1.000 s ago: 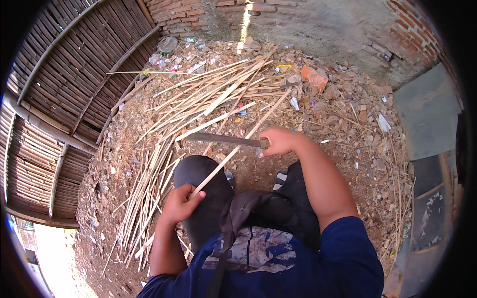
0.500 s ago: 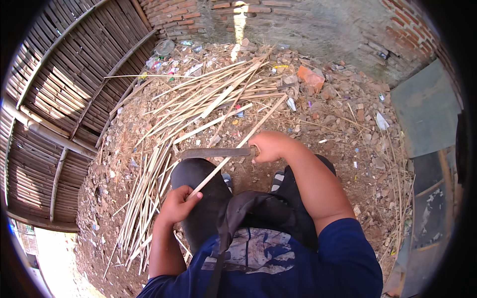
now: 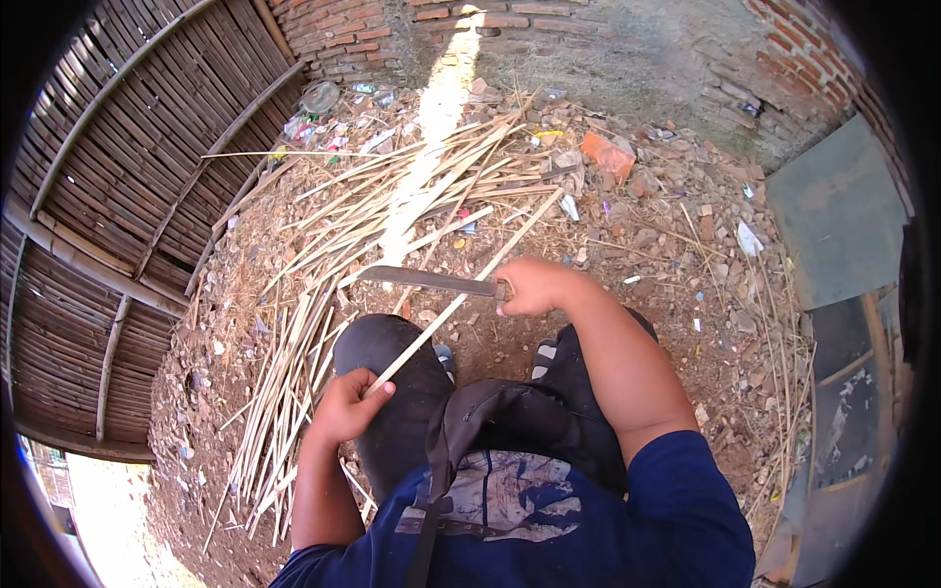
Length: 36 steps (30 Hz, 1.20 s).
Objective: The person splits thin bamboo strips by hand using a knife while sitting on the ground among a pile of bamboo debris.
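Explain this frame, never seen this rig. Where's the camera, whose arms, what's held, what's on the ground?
There is no machine here: a person does the work with bare hands. The round, bent picture comes from a wide fisheye camera worn on the head, looking down, so the forearms enter from the lower edge. The left hand has its grip closed on a thin bamboo strip that slants up and away across the knee. The right hand grips the handle of a long knife, its blade lying across the strip. On the dirt ground lies a pile of similar strips, with rubble and litter. A slatted bamboo wall stands left, a brick wall ahead.
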### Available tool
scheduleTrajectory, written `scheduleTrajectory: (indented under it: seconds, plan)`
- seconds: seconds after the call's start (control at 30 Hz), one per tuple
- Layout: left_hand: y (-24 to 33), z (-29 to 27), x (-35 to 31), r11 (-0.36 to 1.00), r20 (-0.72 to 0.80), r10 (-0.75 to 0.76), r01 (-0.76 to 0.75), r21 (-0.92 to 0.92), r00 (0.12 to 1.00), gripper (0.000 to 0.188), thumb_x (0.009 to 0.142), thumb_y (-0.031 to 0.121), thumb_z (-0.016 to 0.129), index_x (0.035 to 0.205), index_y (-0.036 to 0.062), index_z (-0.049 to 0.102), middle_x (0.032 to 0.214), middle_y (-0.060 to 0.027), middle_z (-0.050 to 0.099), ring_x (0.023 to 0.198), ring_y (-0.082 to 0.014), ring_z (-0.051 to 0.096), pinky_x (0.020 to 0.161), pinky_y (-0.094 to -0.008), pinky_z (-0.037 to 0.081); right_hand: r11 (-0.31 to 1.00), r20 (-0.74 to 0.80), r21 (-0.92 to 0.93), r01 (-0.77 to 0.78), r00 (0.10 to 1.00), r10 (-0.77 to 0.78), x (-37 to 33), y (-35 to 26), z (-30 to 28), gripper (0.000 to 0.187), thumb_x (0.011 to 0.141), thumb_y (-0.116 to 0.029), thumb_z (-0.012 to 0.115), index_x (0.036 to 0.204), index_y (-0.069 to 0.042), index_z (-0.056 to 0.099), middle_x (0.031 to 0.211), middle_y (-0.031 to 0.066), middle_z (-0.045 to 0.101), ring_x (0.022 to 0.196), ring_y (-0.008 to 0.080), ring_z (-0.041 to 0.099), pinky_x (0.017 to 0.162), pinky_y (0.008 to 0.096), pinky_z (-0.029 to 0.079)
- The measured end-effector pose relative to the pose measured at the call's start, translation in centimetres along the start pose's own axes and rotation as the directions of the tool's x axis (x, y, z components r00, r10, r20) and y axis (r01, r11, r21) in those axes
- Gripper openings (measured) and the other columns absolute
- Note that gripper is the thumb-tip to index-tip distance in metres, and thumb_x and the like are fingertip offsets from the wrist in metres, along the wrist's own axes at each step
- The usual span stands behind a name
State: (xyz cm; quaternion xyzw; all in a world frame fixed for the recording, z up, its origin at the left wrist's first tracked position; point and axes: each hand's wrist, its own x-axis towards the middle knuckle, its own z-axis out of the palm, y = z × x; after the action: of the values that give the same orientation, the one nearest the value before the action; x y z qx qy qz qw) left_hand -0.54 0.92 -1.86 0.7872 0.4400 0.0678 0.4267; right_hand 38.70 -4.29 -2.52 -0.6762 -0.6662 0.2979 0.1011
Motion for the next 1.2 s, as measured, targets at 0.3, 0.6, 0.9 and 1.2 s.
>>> scheduleTrajectory:
  seconds: [0.3,0.6,0.9,1.2]
  plan:
    - [-0.3,0.2,-0.8,0.997,-0.036,0.004,-0.007,-0.079,0.999,0.031,0.095,0.030,0.075,0.084,0.0038,0.064,0.067,0.0059,0.051,0.062,-0.0056,0.044,0.054,-0.0271,0.036,0.974,-0.199,0.162,-0.155,0.962,0.187,-1.3,2.3,-3.7,0.047,0.080,-0.031,0.080,0.117,-0.004,0.071,0.101,0.0203,0.073,0.095,0.0347,0.071,0.084,0.0438,0.054]
    - [-0.4,-0.3,-0.4,0.998,0.004,-0.021,0.021,-0.065,1.000,0.034,0.096,0.034,0.074,0.086,0.0031,0.066,0.067,0.0053,0.053,0.063,-0.0063,0.046,0.054,-0.0281,0.038,0.993,0.046,-0.054,0.105,0.994,-0.102,-0.3,-2.3,-0.8,0.043,0.077,-0.034,0.082,0.104,-0.002,0.070,0.093,0.0211,0.071,0.094,0.0392,0.069,0.082,0.0476,0.054]
    - [1.2,-0.1,-0.7,0.998,-0.041,0.023,-0.021,0.058,0.999,0.034,0.095,0.034,0.075,0.087,0.0021,0.067,0.067,0.0007,0.057,0.063,-0.0091,0.050,0.056,-0.0308,0.042,0.974,-0.276,0.166,-0.151,0.942,0.193,-0.9,4.8,-2.8,0.044,0.078,-0.032,0.080,0.109,-0.001,0.070,0.097,0.0216,0.072,0.093,0.0369,0.070,0.084,0.0439,0.054]
    - [0.7,0.0,-0.8,1.000,-0.034,-0.010,0.009,-0.030,0.999,0.033,0.094,0.031,0.076,0.082,0.0035,0.065,0.066,0.0031,0.054,0.063,-0.0076,0.047,0.055,-0.0288,0.039,0.989,0.038,-0.071,0.130,0.991,-0.128,0.4,-2.1,0.8,0.040,0.079,-0.035,0.080,0.103,-0.005,0.070,0.087,0.0184,0.070,0.087,0.0363,0.070,0.076,0.0457,0.053]
